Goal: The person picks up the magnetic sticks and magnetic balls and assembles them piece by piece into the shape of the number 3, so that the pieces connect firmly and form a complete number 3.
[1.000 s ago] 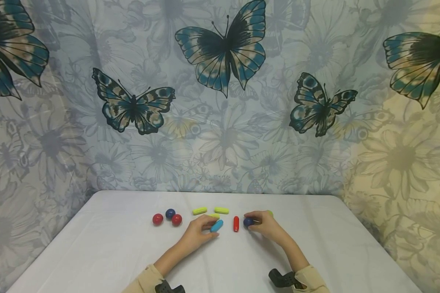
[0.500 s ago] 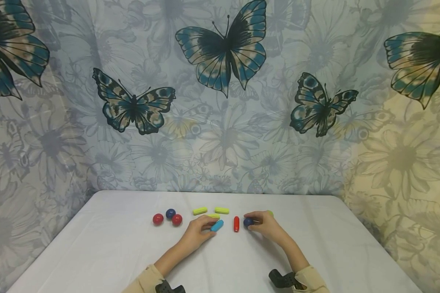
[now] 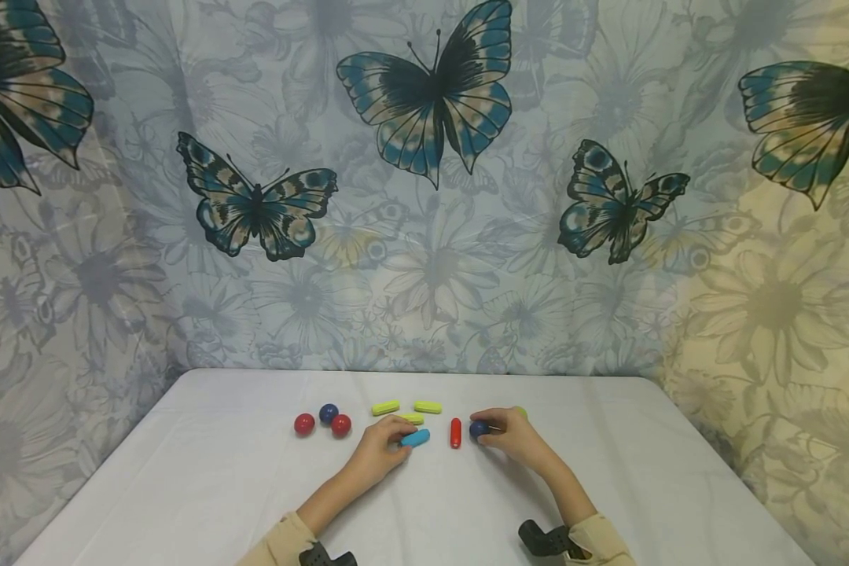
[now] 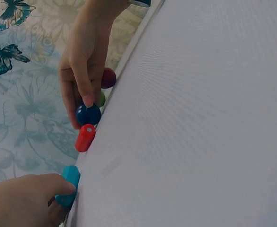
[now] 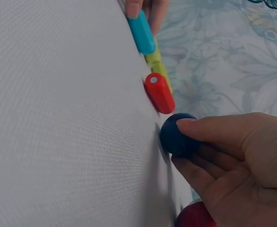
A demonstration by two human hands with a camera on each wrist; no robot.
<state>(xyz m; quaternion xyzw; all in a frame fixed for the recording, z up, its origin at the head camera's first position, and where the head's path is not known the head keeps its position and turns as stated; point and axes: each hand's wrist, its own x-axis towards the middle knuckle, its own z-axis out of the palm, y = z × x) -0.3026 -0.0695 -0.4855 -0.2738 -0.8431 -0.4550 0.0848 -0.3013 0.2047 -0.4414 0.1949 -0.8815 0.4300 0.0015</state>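
My left hand [image 3: 378, 452] pinches a light blue rod [image 3: 416, 438] between thumb and fingers, low at the table; the rod also shows in the left wrist view. The right hand [image 3: 515, 436] grips a dark blue ball [image 5: 178, 135] with its thumb on one side and fingers on the other. Between the hands lies a red rod [image 3: 456, 433], apart from the light blue rod and close beside the dark blue ball. A silvery dot marks the red rod's near end. Fingers partly cover both the light blue rod and the held ball.
Several yellow-green rods [image 3: 428, 407] lie behind the left hand. To its left sit two red balls [image 3: 304, 424] and another dark blue ball [image 3: 328, 413]. Behind the right hand are a green ball [image 4: 102, 98] and a dark red ball [image 4: 108, 78]. White cloth covers the table [image 3: 184, 487].
The left thumb has moved in onto the light blue rod, which has turned flatter and shifted slightly left. The right hand, its dark blue ball and the red rod stay put.
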